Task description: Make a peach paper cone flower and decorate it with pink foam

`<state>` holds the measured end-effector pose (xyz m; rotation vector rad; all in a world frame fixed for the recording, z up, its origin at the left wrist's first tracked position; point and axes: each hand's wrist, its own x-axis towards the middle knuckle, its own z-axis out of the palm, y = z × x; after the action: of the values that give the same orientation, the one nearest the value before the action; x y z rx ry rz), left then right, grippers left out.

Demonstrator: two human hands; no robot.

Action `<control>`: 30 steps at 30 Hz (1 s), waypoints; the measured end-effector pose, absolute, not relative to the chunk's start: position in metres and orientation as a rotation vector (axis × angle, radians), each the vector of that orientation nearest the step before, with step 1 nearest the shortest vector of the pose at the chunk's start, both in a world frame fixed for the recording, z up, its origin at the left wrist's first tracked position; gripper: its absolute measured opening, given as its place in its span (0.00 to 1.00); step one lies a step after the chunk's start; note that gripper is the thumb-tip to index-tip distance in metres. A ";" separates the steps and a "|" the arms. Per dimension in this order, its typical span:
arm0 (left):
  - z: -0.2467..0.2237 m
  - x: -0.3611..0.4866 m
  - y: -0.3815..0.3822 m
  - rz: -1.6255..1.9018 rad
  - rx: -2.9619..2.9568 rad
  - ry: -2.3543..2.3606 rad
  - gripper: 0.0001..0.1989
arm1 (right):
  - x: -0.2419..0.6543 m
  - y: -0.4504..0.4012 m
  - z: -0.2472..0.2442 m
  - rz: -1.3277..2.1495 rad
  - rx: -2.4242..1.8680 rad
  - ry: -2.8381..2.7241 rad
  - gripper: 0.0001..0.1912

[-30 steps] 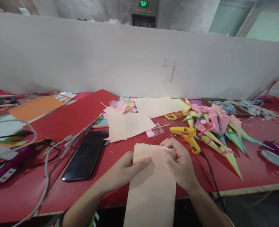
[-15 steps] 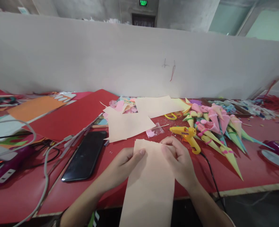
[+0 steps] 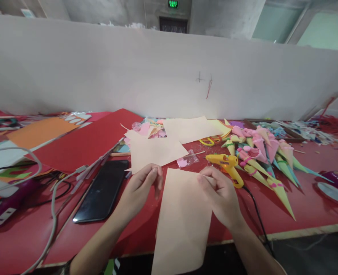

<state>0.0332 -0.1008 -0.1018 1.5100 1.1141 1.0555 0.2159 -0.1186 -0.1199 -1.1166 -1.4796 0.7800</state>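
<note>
Nearest, the cream sheet [image 3: 183, 221] hangs down from the right grip [image 3: 220, 194], which pinches its top corner between thumb and fingers; its lower part reaches past the near edge of the red worktop [image 3: 140, 225]. The left grip [image 3: 143, 183] is off the sheet, just beside its other edge, fingers loosely curled; whether thumb and fingertips meet, I cannot tell. A black phone [image 3: 102, 194] lies to the left of that grip. Just beyond the right grip sits a yellow glue gun [image 3: 227, 166], standing between it and a heap of paper cones [image 3: 261, 149]. A small plastic packet [image 3: 183, 162] and loose cream sheets [image 3: 157, 152] lie beyond both grips, a red sheet [image 3: 86, 143] farther left, and behind everything rises a white partition [image 3: 129, 72].
</note>
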 end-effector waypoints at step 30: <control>-0.096 0.041 -0.109 0.983 1.612 1.206 0.11 | 0.218 -0.119 -0.116 0.725 -1.032 -1.602 0.10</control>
<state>0.0411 -0.1086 -0.0961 1.6117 1.2059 0.9829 0.2175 -0.1192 -0.1158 -1.0323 -1.6024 0.7254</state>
